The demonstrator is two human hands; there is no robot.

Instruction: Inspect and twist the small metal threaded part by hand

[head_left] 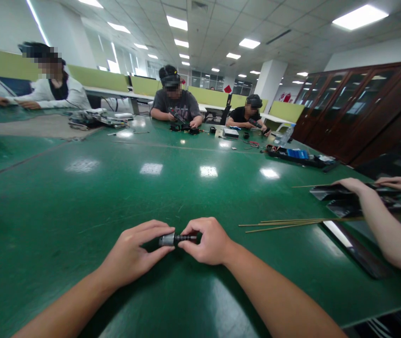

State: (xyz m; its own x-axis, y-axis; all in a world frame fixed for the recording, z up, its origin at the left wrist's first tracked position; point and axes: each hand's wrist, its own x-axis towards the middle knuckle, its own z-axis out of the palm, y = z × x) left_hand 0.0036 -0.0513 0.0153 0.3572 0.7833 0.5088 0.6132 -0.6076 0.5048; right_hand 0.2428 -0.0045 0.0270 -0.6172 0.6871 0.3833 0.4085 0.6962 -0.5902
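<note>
Between my hands, just over the green table [116,188], lies a small metal part [168,240] with a silver cylinder on its left and a dark ribbed shaft on its right. My left hand [139,251] grips the silver cylinder between thumb and fingers. My right hand [207,241] pinches around the shaft end, its thumb below and its index finger above. The two ends look joined in one line. Parts of the shaft are hidden by my right fingers.
At the right, a person's hands [353,185] rest by dark metal pieces, with thin rods [281,225] and a dark strip [358,253] nearer. Farther back are a tool tray [295,154], three people and a pile of devices [98,117].
</note>
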